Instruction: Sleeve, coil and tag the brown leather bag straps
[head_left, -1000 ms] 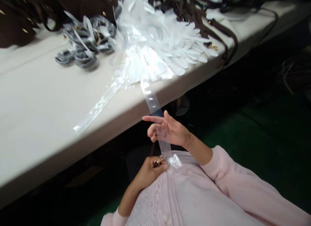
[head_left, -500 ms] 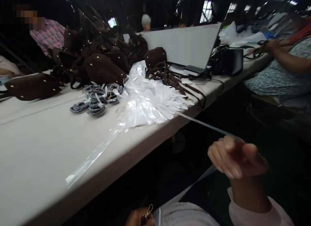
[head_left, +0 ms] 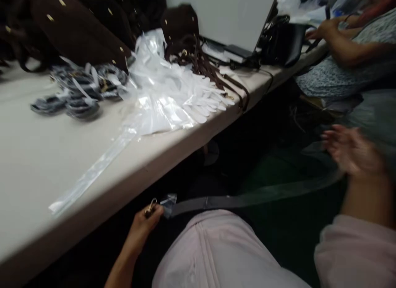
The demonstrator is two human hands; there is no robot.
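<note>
Worktop (head_left: 34, 164): pale, its edge slanting away to my right
Bags (head_left: 74, 28): dark brown suede, gold-studded, heaped at the back left
Coils (head_left: 77, 92): grey, tagged with white, left of the sleeves
Sleeves (head_left: 161, 106): clear plastic, in a fanned heap mid-worktop
Strip (head_left: 95, 168): one long clear sleeve reaching from the heap toward my edge
Straps (head_left: 201, 61): dark brown, touching the heap's far side
Black bag (head_left: 281, 44): far right, near the edge

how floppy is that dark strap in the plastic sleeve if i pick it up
Probably fairly flexible: the dark strap curves gently along its length from the left hand. Its clear plastic sleeve looks thin and may feel slippery. The metal clasp may make that end slightly heavier.
</note>
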